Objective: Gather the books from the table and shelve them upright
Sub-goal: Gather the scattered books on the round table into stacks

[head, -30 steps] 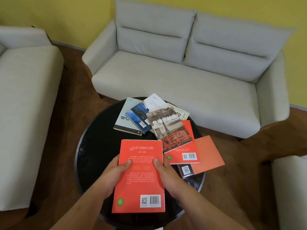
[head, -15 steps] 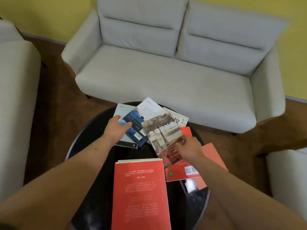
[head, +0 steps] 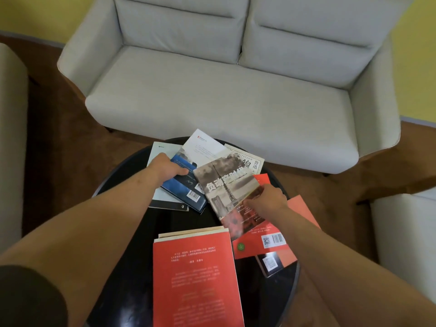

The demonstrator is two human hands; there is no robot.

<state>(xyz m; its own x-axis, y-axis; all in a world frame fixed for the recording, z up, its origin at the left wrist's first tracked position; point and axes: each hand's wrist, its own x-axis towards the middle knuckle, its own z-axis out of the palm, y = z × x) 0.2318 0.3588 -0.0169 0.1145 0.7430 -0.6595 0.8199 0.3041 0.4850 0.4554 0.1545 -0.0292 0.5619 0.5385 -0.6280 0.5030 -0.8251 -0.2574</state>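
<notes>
Sofa (head: 224,95) sits well beyond both hands, not in play. Round black table (head: 193,220) is under them, w/ all the books on it; no shelf in sight.

Big red book (head: 195,279): a sec ago I held it in both hands. Now it lies flat behind my wrists, btwn the forearms, nearest to me, on top of another book or two. I take that as my gather stack started, so the rest go on it.

Grey tower book (head: 224,187) lies just left of my right hand (head: 266,199), on top of a smaller red book (head: 257,241). Right hand has reached out and pinches its near-right edge; the book looks tipped & blurred, prob. lifting.

Blue book (head: 186,190) is under my left hand (head: 165,168), which has also gone fwd. Thumb on the cover, fingers curled over the far corner, gripping it. A pale book (head: 157,149) lies beneath.

Shelving not begun; most of the pile is left to collect.
</notes>
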